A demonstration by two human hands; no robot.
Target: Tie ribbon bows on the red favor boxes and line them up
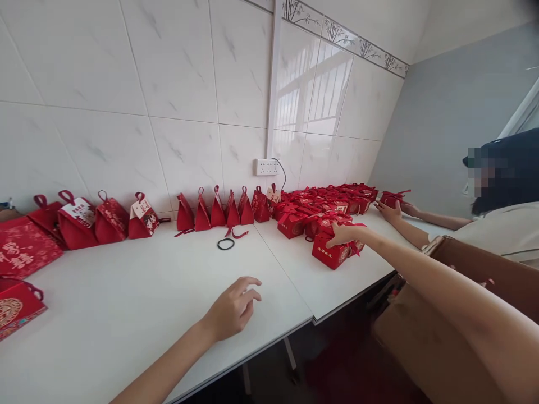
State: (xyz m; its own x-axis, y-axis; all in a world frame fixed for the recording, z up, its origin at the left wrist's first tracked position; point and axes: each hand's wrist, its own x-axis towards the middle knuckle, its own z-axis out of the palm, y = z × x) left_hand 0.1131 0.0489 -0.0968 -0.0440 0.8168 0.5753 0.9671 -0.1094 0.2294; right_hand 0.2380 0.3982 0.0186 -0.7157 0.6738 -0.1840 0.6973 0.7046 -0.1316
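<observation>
The left hand (233,307) hovers low over the white table (126,314), palm down, fingers loosely curled, holding nothing. The right arm stretches far to the right, and the right hand (343,234) lies on top of a red box (329,257) at the near edge of a cluster of boxes (324,205). Its fingers cover the box top, so I cannot tell whether it grips. A co-worker's hands (389,212) touch boxes further right. Red bags (17,306) at the left are cut off. Pouches (217,212) line the tiled wall (168,84), and a black band (225,244) lies before them.
</observation>
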